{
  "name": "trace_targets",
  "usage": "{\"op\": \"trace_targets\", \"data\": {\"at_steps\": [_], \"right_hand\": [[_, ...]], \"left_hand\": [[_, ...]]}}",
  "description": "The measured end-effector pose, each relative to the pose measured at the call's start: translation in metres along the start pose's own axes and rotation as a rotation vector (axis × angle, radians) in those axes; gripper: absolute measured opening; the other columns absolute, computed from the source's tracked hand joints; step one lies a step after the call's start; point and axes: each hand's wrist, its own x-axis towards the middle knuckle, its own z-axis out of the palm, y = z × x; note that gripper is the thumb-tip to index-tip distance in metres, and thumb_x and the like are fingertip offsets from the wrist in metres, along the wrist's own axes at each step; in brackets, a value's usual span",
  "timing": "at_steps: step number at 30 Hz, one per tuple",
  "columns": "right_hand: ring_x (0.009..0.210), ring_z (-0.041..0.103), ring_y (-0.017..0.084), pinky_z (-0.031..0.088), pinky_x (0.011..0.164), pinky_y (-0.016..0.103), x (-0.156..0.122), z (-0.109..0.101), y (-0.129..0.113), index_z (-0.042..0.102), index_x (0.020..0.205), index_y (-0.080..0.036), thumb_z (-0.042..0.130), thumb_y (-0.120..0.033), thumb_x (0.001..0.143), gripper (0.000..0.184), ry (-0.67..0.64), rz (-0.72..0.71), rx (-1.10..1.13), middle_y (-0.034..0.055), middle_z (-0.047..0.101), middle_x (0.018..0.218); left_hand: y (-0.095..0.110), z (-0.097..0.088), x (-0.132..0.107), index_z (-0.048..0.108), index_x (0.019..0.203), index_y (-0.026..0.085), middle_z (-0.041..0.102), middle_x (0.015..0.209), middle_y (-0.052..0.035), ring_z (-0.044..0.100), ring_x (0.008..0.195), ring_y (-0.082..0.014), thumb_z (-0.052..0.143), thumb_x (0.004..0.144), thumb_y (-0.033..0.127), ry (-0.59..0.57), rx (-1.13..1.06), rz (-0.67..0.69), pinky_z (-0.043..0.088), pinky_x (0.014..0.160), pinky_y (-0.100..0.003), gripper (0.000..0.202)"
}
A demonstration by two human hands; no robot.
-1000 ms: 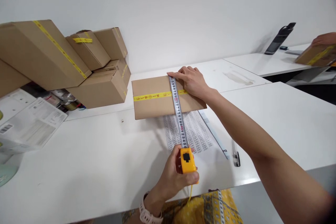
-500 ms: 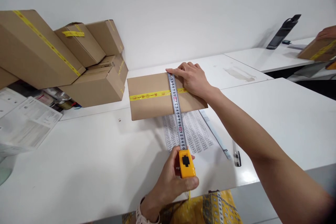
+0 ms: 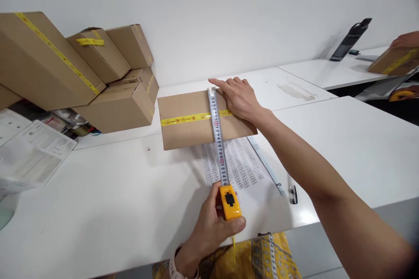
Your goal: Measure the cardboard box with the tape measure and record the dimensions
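My left hand (image 3: 209, 222) is closed around a yellow tape measure (image 3: 231, 202) near the table's front edge. Its metal blade (image 3: 218, 139) runs out across the top of a cardboard box (image 3: 186, 133) and ends near the box's far edge. Yellow printed tape crosses the box lengthwise. On the right part of the box lies my right hand (image 3: 240, 98), gripping it at the far side. Its index finger is stretched out and lifted just above the blade's end; the thumb is hidden. A printed sheet (image 3: 242, 170) lies partly under the box.
Several taped boxes (image 3: 114, 109) are stacked at the left, beside plastic-wrapped papers (image 3: 36, 152). A clear pen with a black cap (image 3: 293, 194) lies right of the sheet. Farther right are a dark bottle (image 3: 350, 40) and another person's hand (image 3: 406, 40) on a box.
My right index finger has lifted off the blade's end. The tape measure, in my left hand, has shifted slightly left. At the far right, another yellow tape measure shows more fully.
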Motion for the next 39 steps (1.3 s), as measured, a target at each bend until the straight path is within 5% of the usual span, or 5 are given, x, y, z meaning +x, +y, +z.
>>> {"op": "trace_targets", "data": {"at_steps": [11, 25, 33, 36, 39], "right_hand": [[0.114, 0.054, 0.032, 0.038, 0.097, 0.050, -0.021, 0.001, -0.011, 0.061, 0.127, -0.022, 0.019, -0.054, 0.107, 0.056, 0.063, -0.011, -0.052, 0.0127, 0.066, 0.113], [0.126, 0.055, 0.030, 0.038, 0.106, 0.050, -0.142, 0.005, -0.030, 0.062, 0.134, -0.030, 0.037, -0.057, 0.104, 0.048, 0.065, -0.016, 0.157, 0.0094, 0.066, 0.135], [0.074, 0.064, 0.021, 0.055, 0.067, 0.040, -0.136, -0.097, -0.047, 0.044, 0.150, -0.024, 0.011, -0.065, 0.103, 0.070, 0.089, 0.384, 0.989, 0.0113, 0.073, 0.116], [0.059, 0.057, 0.017, 0.040, 0.046, 0.034, -0.147, -0.131, -0.053, 0.055, 0.142, -0.034, 0.034, -0.059, 0.104, 0.050, 0.258, 0.486, 0.942, 0.0086, 0.073, 0.113], [0.051, 0.053, 0.012, 0.026, 0.037, 0.032, -0.174, -0.148, -0.056, 0.074, 0.104, -0.038, 0.059, -0.048, 0.098, 0.018, 0.491, 0.500, 0.882, 0.0045, 0.072, 0.106]], "left_hand": [[-0.024, 0.000, -0.027, 0.047, 0.123, 0.022, 0.070, 0.103, -0.0061, 0.068, 0.102, -0.0249, 0.080, 0.065, 0.025, 0.082, 0.128, 0.099, 0.058, 0.079, -0.031, 0.067], [-0.029, -0.013, -0.027, 0.045, 0.131, 0.022, 0.071, 0.112, -0.0080, 0.071, 0.107, -0.0266, 0.081, 0.069, 0.030, 0.052, 0.310, 0.118, 0.061, 0.082, -0.033, 0.072], [-0.026, -0.004, -0.037, 0.046, 0.136, 0.021, 0.068, 0.124, -0.0130, 0.066, 0.118, -0.0333, 0.082, 0.070, 0.032, 0.010, 0.728, 0.355, 0.052, 0.107, -0.054, 0.076], [-0.023, 0.002, -0.046, 0.044, 0.138, 0.022, 0.067, 0.128, -0.0124, 0.064, 0.123, -0.0340, 0.080, 0.071, 0.027, -0.115, 0.894, 0.552, 0.034, 0.122, -0.062, 0.077], [-0.022, 0.003, -0.056, 0.038, 0.145, 0.025, 0.064, 0.134, -0.0121, 0.063, 0.126, -0.0321, 0.078, 0.074, 0.021, -0.199, 0.927, 0.531, 0.040, 0.119, -0.059, 0.082]]}}
